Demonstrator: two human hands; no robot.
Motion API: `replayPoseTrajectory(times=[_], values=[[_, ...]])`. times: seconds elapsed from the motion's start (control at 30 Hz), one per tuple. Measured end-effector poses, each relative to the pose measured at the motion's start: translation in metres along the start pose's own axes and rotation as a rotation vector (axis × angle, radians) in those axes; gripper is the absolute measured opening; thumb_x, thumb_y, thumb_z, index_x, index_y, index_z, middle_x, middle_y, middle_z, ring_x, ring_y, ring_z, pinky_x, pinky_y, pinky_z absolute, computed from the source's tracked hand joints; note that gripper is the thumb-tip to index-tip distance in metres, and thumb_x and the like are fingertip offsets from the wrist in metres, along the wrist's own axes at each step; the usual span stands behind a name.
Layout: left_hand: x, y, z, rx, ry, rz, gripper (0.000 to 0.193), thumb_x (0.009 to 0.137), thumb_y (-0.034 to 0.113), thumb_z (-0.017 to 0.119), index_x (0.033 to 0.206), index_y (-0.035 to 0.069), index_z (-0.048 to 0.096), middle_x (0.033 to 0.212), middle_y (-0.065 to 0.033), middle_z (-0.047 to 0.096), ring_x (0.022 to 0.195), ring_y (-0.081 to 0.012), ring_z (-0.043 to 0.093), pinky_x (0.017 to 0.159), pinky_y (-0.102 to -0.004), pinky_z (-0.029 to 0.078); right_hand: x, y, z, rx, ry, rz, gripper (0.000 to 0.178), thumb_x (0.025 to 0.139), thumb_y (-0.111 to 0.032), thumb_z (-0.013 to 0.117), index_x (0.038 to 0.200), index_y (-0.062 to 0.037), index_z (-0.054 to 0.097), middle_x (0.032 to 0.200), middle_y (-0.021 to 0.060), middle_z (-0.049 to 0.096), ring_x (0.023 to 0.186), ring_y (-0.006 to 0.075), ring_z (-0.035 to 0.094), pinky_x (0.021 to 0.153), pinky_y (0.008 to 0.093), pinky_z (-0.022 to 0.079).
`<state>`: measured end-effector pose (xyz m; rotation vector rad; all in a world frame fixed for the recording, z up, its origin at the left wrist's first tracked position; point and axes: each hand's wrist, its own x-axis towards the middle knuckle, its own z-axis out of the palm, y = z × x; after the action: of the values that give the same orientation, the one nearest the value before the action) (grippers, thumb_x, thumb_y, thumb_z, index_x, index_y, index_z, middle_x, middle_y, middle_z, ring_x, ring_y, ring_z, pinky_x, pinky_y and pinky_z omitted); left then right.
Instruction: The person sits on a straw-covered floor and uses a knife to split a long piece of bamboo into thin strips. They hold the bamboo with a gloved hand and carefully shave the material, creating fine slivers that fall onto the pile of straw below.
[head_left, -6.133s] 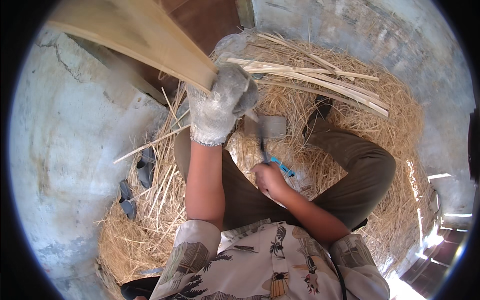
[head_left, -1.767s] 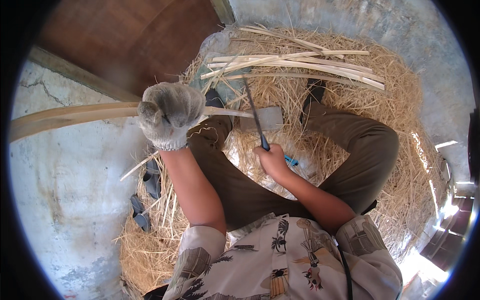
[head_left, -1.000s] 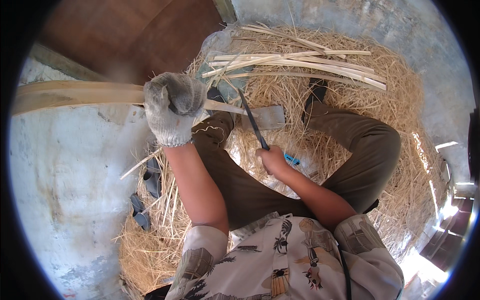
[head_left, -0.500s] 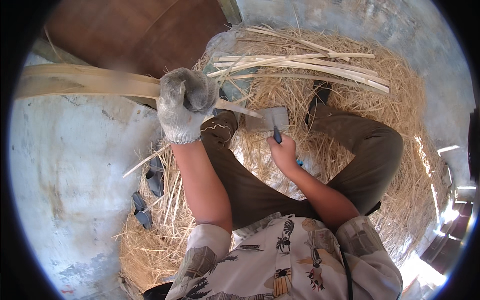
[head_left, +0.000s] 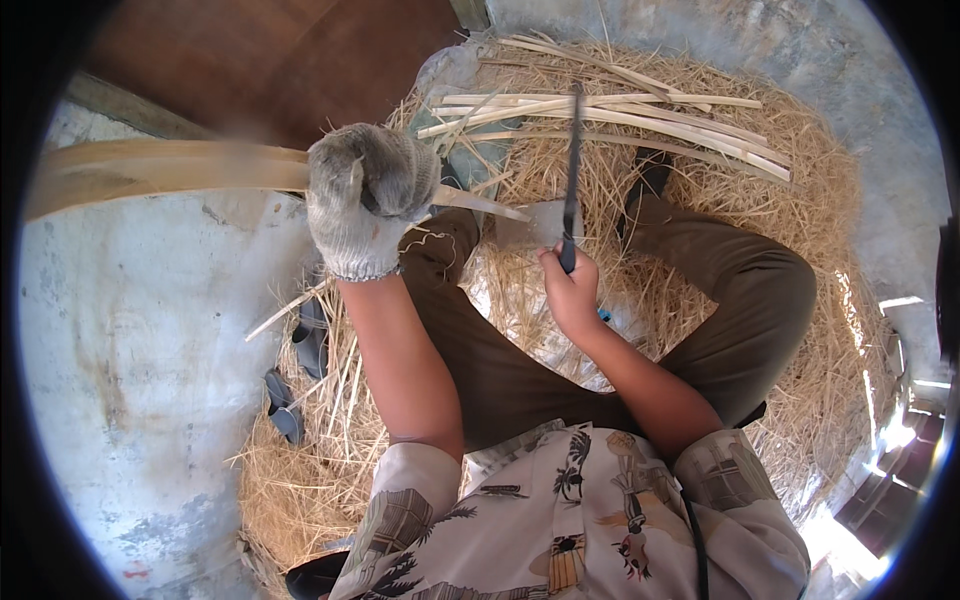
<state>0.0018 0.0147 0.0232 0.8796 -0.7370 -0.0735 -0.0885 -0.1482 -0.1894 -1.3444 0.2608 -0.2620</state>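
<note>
My left hand (head_left: 370, 195), in a worn grey knit glove, is closed around a pale bamboo strip (head_left: 180, 165). The strip runs out to the left, wide and blurred there. Its tapered tip pokes out on the right side of the glove, over a flat grey block (head_left: 545, 215) low between my feet. My bare right hand (head_left: 573, 290) grips the dark handle of a knife (head_left: 573, 170). Its long narrow blade points away from me, seen nearly edge-on, and crosses in front of the block. From this view the blade stands slightly apart from the strip's tip.
Split bamboo strips (head_left: 640, 120) lie in a loose pile beyond my feet, on a thick bed of shavings (head_left: 800, 210). Dark sandals (head_left: 283, 405) sit by the pale wall (head_left: 130, 380) at left. A brown panel (head_left: 270, 60) stands at the far left.
The knife has swung up, so its long blade now shows pointing away, where before mostly the handle showed. My left hand and the strip have barely shifted.
</note>
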Motion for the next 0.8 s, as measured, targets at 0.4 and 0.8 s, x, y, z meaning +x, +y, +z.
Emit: replayPoseTrajectory(times=[0.4,0.8], values=[[0.004,0.004,-0.023,0.013,-0.320,-0.038,0.057,0.083,0.060,0.073,0.057,0.016,0.048,0.048,0.0029,0.043,0.038,-0.0133,0.038,0.037,-0.0285,0.029,0.008,-0.006,-0.005,0.015,-0.072,0.229,0.027,0.088,-0.017,0.063,0.068,-0.0050,0.051,0.058,-0.0031,0.047,0.052,0.0077,0.041,0.049,0.0334,0.033],[0.007,0.006,-0.030,-0.128,-0.514,-0.019,0.062,0.080,0.056,0.077,0.047,0.014,0.046,0.045,0.0006,0.042,0.034,-0.0163,0.037,0.035,-0.0309,0.029,-0.005,0.013,-0.008,-0.223,-0.159,0.319,0.033,0.086,-0.020,0.063,0.063,0.0013,0.055,0.054,0.0075,0.054,0.049,0.0188,0.052,0.051,0.0379,0.040]])
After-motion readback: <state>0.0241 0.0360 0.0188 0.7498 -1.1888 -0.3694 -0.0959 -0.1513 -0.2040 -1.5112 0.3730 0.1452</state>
